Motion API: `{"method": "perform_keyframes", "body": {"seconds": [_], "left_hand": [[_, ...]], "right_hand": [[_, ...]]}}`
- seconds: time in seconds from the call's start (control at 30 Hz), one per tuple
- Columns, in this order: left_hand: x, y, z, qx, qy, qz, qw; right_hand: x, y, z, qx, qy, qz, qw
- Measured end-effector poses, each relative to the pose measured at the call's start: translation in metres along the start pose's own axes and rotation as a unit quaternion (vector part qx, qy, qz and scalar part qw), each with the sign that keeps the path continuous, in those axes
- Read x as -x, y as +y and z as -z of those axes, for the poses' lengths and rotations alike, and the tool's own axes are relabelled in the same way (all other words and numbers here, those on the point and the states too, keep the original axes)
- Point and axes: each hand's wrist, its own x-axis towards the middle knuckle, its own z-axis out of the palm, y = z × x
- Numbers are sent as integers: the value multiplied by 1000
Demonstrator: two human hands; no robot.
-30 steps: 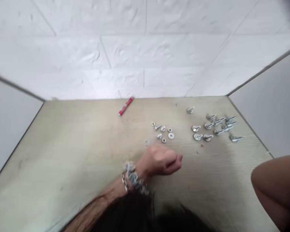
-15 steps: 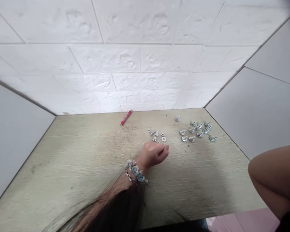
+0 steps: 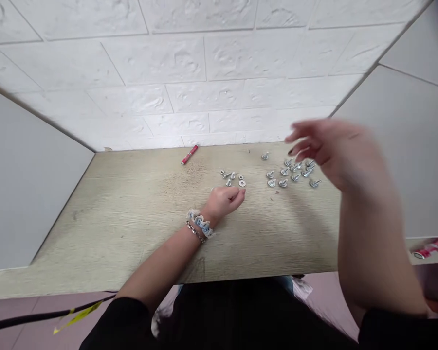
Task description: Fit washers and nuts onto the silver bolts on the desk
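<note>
Across the wood-grained tabletop (image 3: 153, 209): two sets of loose metal hardware and a slim red marker (image 3: 189, 154), laid slantwise near the back edge
Left hand (image 3: 224, 200): curled into a fist, fingers together, near the middle of the tabletop; from where I stand I cannot tell whether anything is inside it
Left wrist: a ruffled blue-and-white scrunchie (image 3: 202, 225), with a silver chain bracelet (image 3: 195, 232) just beside it
Beyond the fist: a small cluster of short screws (image 3: 227, 175) and hex nuts (image 3: 241, 177), with one flat washer (image 3: 242, 183) just past the thumb side
Right hand (image 3: 337, 148): lifted above the tabletop, blurred, fingers half bent with their tips apart, screening part of the hardware behind it
Right-hand group: silver bolts (image 3: 272, 183) with washers around them, set close together, shanks pointing upward at a slant; one bolt (image 3: 264, 155) sits apart toward the wall
Far right edge: a red-and-silver tube (image 3: 432, 249), too blurred for me to name more closely
Surroundings: white brick-patterned wall (image 3: 182, 58) behind, grey panels (image 3: 22, 184) at both sides
Below the front edge: pink floor tiles (image 3: 324, 289) and a black cable (image 3: 58, 315) with a yellow tag (image 3: 78, 318) hanging from it
</note>
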Motion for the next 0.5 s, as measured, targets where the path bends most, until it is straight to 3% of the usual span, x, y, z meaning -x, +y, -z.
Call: {"method": "perform_keyframes", "body": {"seconds": [0.1,0.23,0.4,0.5], "left_hand": [[-2,-2,-2,10,18,4,1000],[-3,-5,-4,17,22,14,1000],[-4,-8,-3,30,0,51,998],[-4,-8,-1,30,-3,62,998]], "right_hand": [[-1,30,-20,153,-41,-71,985],[1,66,-54,362,-92,-105,922],[0,84,-74,408,-129,-83,900],[-1,87,-76,332,-134,-70,931]]}}
